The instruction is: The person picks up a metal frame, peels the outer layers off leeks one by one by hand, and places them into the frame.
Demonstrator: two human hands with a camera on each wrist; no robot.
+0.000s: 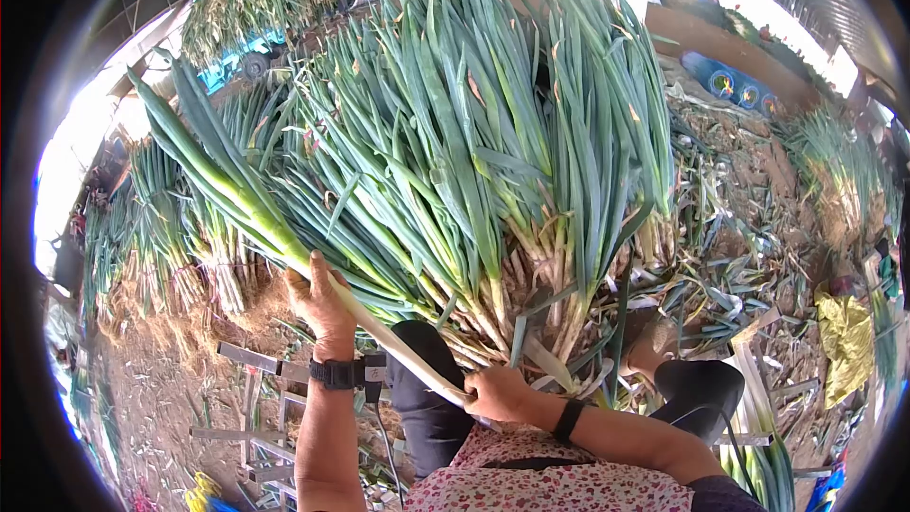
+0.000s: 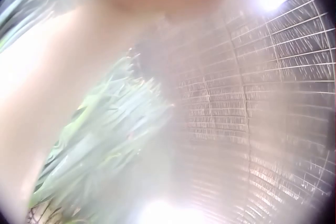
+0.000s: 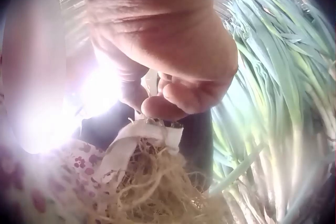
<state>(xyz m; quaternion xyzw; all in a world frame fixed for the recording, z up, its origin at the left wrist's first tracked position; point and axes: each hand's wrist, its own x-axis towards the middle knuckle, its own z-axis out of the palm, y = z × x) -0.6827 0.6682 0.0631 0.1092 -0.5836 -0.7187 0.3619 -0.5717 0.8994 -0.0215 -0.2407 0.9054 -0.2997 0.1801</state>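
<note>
A long green onion stalk [image 1: 398,346] slants from the upper left down to the lap in the head view. The left hand [image 1: 324,308] grips it partway along, its thumb raised. Near the root end, the right hand [image 1: 496,393] pinches the stalk with curled fingers. In the right wrist view, the right hand [image 3: 163,40] is above pale tangled roots [image 3: 152,182], with a white peeled strip [image 3: 142,132] beside them. The left wrist view is blurred, and the hold is unclear there.
A large heap of green onions [image 1: 455,152] lies ahead of the knees. Bundles with roots [image 1: 227,265] stand at the left, near a metal frame [image 1: 261,360]. Leaf scraps [image 1: 730,265] cover the ground at the right, with a yellow sack [image 1: 846,341] beyond.
</note>
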